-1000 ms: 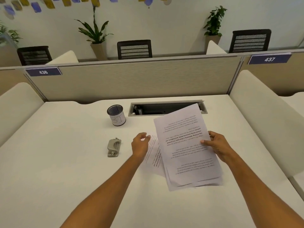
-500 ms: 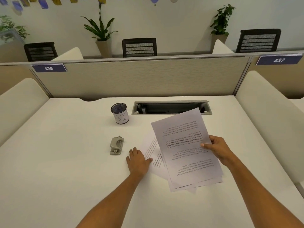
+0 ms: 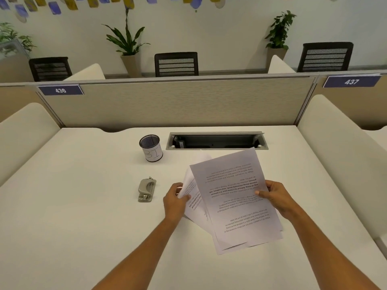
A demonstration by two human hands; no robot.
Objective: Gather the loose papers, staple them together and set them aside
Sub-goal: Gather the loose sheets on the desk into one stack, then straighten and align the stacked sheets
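Several printed white papers (image 3: 234, 197) are held a little above the white desk (image 3: 73, 206), text upside down to me. My right hand (image 3: 274, 196) grips the stack at its right edge, thumb on top. My left hand (image 3: 174, 198) pinches a loose sheet (image 3: 191, 189) by its left edge, lifted and curling under the stack's left side. A small grey stapler (image 3: 147, 190) lies flat on the desk, just left of my left hand and untouched.
A black mesh pen cup (image 3: 150, 147) with a white label stands behind the stapler. A recessed cable tray (image 3: 216, 140) sits at the back of the desk. Beige partitions (image 3: 178, 103) close off the back and both sides.
My left hand went from flat on the loose sheet to pinching its edge and lifting it off the desk toward the stack. My right hand raised the stack slightly.
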